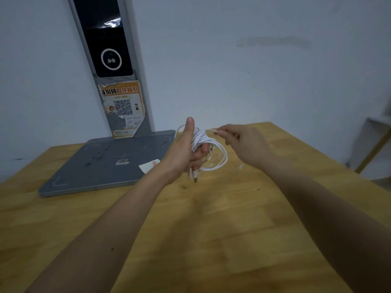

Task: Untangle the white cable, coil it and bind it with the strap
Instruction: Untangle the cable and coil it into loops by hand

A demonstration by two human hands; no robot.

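Observation:
The white cable (213,154) is wound in several loops around my left hand (183,149), which is held above the wooden table (211,229) with the thumb pointing up and the fingers curled over the bundle. One loose loop hangs out to the right of the palm. A plug end dangles below my left hand. My right hand (243,142) pinches the free end of the cable just right of the bundle, at the level of my left thumb's base. I cannot make out a strap.
A grey metal stand (101,163) with a flat base lies on the table's far left; its upright post carries a black screen and an orange QR-code sticker. A small white paper (148,166) rests on the base. A white wall stands behind.

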